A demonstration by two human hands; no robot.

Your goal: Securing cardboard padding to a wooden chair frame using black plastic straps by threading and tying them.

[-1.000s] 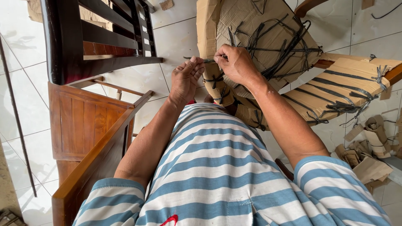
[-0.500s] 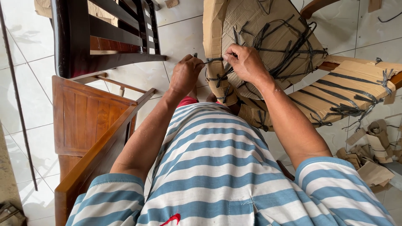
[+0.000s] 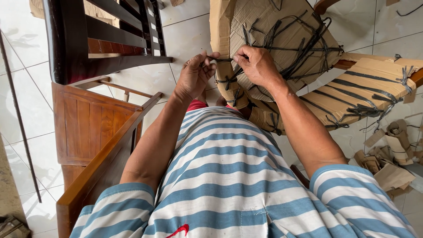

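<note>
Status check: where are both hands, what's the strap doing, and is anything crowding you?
Left hand and right hand both pinch the black strap. Strap taut against the cardboard wrapping. Dark chair close on the left, not touching.

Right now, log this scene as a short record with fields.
Left hand: left hand pinches one end of a black strap
Right hand: right hand pinches the same strap
Wrapped item: cardboard-wrapped furniture bound with black straps
Beside it: dark wooden chair; brown wooden frame
Floor: white tiles; cardboard scraps
</note>
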